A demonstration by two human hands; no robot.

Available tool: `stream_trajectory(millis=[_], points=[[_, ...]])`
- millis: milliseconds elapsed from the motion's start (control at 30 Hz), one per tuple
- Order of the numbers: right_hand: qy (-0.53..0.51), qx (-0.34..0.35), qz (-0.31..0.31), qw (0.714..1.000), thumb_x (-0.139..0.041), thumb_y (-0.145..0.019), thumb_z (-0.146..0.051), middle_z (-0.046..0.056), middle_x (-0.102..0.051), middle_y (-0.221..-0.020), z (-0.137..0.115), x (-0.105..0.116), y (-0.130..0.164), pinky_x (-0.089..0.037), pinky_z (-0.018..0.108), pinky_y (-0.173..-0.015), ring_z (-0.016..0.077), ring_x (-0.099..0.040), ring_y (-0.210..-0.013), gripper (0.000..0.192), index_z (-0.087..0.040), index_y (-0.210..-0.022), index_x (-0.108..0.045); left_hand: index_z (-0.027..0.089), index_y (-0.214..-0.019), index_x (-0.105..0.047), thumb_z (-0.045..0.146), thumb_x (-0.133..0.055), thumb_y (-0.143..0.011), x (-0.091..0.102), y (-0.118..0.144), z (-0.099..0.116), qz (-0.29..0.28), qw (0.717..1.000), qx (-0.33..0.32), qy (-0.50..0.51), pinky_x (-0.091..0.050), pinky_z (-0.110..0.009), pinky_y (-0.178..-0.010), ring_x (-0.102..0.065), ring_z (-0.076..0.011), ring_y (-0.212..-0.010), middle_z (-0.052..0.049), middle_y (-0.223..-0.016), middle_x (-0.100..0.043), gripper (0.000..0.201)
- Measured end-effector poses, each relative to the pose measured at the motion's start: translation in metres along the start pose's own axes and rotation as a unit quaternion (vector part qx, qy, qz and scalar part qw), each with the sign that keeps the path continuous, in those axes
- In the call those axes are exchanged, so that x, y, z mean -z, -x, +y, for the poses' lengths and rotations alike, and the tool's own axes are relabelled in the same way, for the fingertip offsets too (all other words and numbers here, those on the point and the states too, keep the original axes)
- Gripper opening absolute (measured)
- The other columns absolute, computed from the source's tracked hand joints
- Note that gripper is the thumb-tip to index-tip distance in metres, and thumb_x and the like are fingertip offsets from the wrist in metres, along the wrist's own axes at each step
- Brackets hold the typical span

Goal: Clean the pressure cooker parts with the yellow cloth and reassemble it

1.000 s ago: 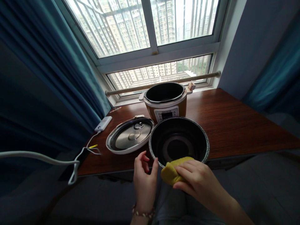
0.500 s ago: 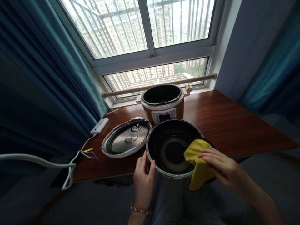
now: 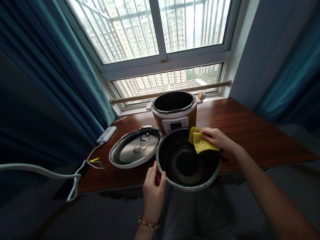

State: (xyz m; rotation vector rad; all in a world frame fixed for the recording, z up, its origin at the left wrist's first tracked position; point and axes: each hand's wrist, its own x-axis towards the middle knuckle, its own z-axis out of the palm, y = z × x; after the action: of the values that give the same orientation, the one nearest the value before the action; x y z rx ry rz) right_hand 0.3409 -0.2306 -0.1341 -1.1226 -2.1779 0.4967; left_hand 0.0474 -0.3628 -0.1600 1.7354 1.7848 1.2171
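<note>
Gripping black inner pot (image 3: 186,163) at near-left rim with left hand (image 3: 153,188); clamping yellow cloth (image 3: 203,144) over far-right rim with right hand (image 3: 218,138).

- The left grip (image 3: 153,188) holds the near left rim of the black pot (image 3: 172,158), its thumb at the edge; a braided bracelet (image 3: 149,225) circles the wrist.
- The right grip (image 3: 216,138) pinches a yellow cloth (image 3: 203,142) over the pot's far right rim.
- The cooker (image 3: 158,120) stands open on the bench (image 3: 240,133), just beyond the pot.
- Left of the pot, the lid (image 3: 136,151) lies underside up.
- Far left, a white box (image 3: 106,134) joins a white cable (image 3: 91,156).
- 2 blue curtains (image 3: 75,76) flank the window (image 3: 163,58).
</note>
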Motion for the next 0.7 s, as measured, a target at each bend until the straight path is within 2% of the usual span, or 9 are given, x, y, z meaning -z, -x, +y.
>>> stream_trajectory(millis=[100,267,433,567,700], points=[[-0.001,0.018,-0.035,0.999,-0.049,-0.085,-0.027,0.005,-0.066,-0.099,0.006,-0.001,-0.023,-0.048,0.03,-0.08,0.0173,-0.061,-0.09,0.02,-0.018,-0.095,-0.064,0.015,-0.125,-0.049,0.035,-0.047,-0.085,0.0,0.0,0.001,-0.002,1.0,-0.002,0.0,-0.047,-0.03,-0.068,-0.054,-0.0161,-0.074,-0.005,-0.086,-0.055,0.045],[0.025,0.058,-0.079,0.995,-0.048,-0.085,-0.025,0.004,-0.066,-0.093,0.002,-0.003,-0.048,-0.046,0.027,-0.077,0.0152,-0.06,-0.084,0.019,-0.018,-0.094,-0.064,0.015,-0.125,-0.05,0.033,-0.048,-0.085,0.001,0.001,0.001,-0.002,1.0,-0.004,-0.004,-0.047,-0.031,-0.07,-0.055,-0.0163,-0.073,-0.005,-0.086,-0.055,0.044],[0.044,0.082,-0.098,0.991,-0.049,-0.085,-0.023,0.005,-0.067,-0.094,-0.002,-0.005,-0.059,-0.045,0.028,-0.08,0.0161,-0.06,-0.087,0.018,-0.017,-0.093,-0.064,0.016,-0.126,-0.049,0.033,-0.049,-0.084,-0.006,0.003,-0.003,0.022,0.999,0.013,0.019,-0.046,-0.036,-0.083,-0.056,-0.0211,-0.095,-0.009,-0.104,-0.058,0.046],[0.036,0.041,-0.062,0.997,-0.049,-0.085,-0.024,0.005,-0.067,-0.094,-0.002,-0.005,-0.045,-0.047,0.028,-0.077,0.0164,-0.061,-0.084,0.02,-0.018,-0.096,-0.064,0.018,-0.128,-0.048,0.034,-0.049,-0.084,-0.02,0.009,-0.011,0.071,0.993,0.048,0.086,-0.041,-0.037,-0.094,-0.051,-0.023,-0.11,-0.011,-0.122,-0.054,0.046],[0.028,-0.008,0.03,0.999,-0.047,-0.087,-0.026,0.006,-0.066,-0.098,-0.009,-0.005,-0.01,-0.047,0.032,-0.081,0.0179,-0.061,-0.089,0.021,-0.017,-0.097,-0.063,0.018,-0.129,-0.045,0.034,-0.048,-0.084,-0.029,0.011,-0.013,0.087,0.985,0.069,0.13,-0.042,-0.036,-0.092,-0.053,-0.0226,-0.107,-0.011,-0.121,-0.054,0.048]])
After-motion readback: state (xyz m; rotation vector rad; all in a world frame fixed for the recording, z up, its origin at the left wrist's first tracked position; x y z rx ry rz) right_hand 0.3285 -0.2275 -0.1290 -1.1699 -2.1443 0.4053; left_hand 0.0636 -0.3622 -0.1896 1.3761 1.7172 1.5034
